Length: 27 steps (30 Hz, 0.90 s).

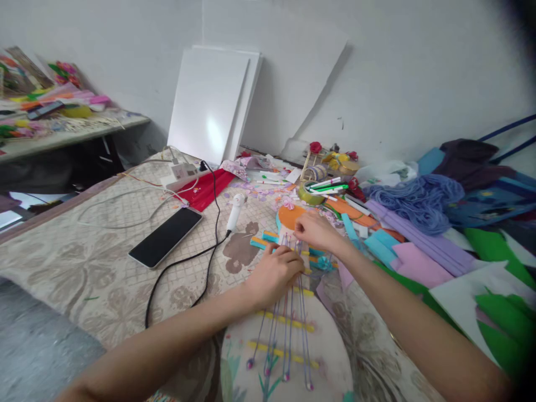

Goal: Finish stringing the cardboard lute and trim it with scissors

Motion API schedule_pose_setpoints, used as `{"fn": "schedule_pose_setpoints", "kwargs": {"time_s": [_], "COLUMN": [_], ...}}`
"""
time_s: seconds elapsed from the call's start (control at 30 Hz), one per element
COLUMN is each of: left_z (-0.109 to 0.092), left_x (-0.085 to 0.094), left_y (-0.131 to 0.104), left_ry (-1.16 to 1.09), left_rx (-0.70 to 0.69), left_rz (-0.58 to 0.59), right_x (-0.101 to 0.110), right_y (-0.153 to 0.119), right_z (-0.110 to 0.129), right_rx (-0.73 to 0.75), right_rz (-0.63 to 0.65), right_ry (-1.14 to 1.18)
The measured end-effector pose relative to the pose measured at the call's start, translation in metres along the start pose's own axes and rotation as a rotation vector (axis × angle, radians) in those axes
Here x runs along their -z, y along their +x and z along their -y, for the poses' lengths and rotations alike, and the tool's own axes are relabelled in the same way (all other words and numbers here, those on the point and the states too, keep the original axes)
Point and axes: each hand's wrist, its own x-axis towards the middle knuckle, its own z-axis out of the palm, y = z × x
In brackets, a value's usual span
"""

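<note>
A handmade toy lute [234,357] lies on the tablecloth, its pale rounded body near me and its narrow neck pointing away. Purple yarn strings [288,335] run along it over yellow strips [293,355], ending at small pink-purple knobs. Blue and orange pegs [263,244] stick out from the neck's sides. My left hand [276,273] is curled over the neck and strings. Above the neck, just below the orange head [290,216], my right hand [316,230] has its fingers pinched together. What sits between those fingertips is hidden.
A white glue gun [235,212] with a black cord and a phone [166,237] lie to the left. Behind are a power strip [180,174] and red cloth [209,187]. Felt pieces [422,265], blue yarn [419,201] and tape [307,192] crowd the right.
</note>
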Motion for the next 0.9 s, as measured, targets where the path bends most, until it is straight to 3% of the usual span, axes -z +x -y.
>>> {"fn": "schedule_pose_setpoints", "kwargs": {"time_s": [0.3, 0.53, 0.73, 0.9], "left_z": [0.0, 0.0, 0.002, 0.002], "left_x": [0.002, 0.001, 0.0, 0.001], "left_y": [0.0, 0.0, -0.001, -0.001], "left_ry": [0.016, 0.009, 0.033, 0.041], "left_rx": [0.007, 0.014, -0.002, -0.004], "left_rz": [0.018, 0.02, 0.031, 0.048], "right_x": [0.026, 0.024, 0.026, 0.022], "right_y": [0.029, 0.074, 0.113, 0.122], "right_z": [0.006, 0.013, 0.016, 0.002], "right_rx": [-0.067, -0.067, 0.042, 0.184], "right_rz": [0.034, -0.023, -0.192, -0.035], "right_ry": [0.456, 0.778, 0.672, 0.348]}}
